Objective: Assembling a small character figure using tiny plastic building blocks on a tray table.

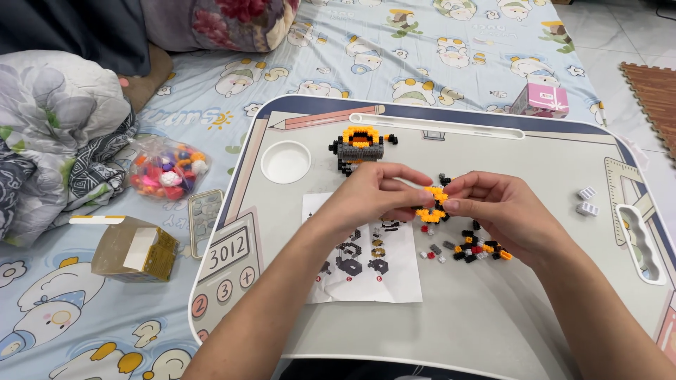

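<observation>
A cartoon-printed bedsheet [422, 49] covered the whole area, with a bundled grey patterned quilt [56, 134] lying at the far left. On the sheet stood a white lap desk [493, 324], its left margin printed with a calculator design. A round cup recess [286, 162] was sunk into its upper left part. A white instruction sheet [362, 274] lay flat on the desk, partly under the left forearm.

The left hand [373, 193] and the right hand [496, 207] met above the desk centre, fingertips drawn together and pinched on a small orange and black brick assembly [433, 204], which was held just above the desk surface between them. A partly built grey, orange and black brick model [360, 148] stood behind the left hand, apart from it. A scatter of loose black, red and orange bricks [475, 248] lay on the desk directly below the right hand. Two pale grey bricks [586, 200] sat well apart to the right.

Off the desk, an open cardboard box [135, 248] lay on the sheet at the left, a clear bag of coloured pieces [169, 169] beyond it, and a small pink box [541, 98] near the desk's far right corner.
</observation>
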